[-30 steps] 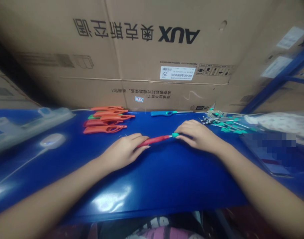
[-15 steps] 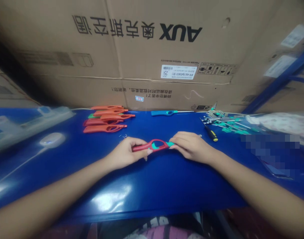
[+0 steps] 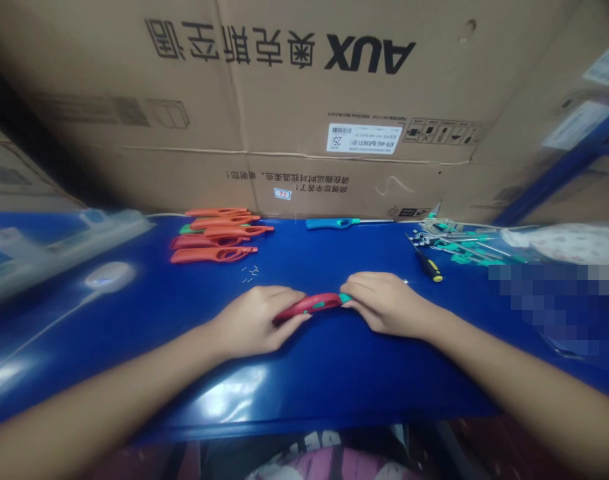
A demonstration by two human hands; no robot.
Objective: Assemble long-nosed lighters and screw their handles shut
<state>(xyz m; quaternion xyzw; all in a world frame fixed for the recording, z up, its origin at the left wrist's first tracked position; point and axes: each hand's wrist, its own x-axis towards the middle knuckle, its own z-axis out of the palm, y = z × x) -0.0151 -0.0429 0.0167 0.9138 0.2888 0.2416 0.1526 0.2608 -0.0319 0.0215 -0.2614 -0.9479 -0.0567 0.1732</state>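
Gripping red lighter (image 3: 313, 305), screwdriver (image 3: 428, 265) near

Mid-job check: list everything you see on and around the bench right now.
red lighter body: one, red with teal insert, held at table centre.
orange shells: about five, orange-red, stacked far left.
blue lighter: one, blue, far edge.
screwdriver: one, black and yellow, right of centre.
teal parts: a pile, teal and metal, far right.
pins: a few, silvery, near the shells.
cardboard box: one, brown, behind the table.
left hand: one, grips red lighter body's left end.
right hand: one, pinches its teal end.
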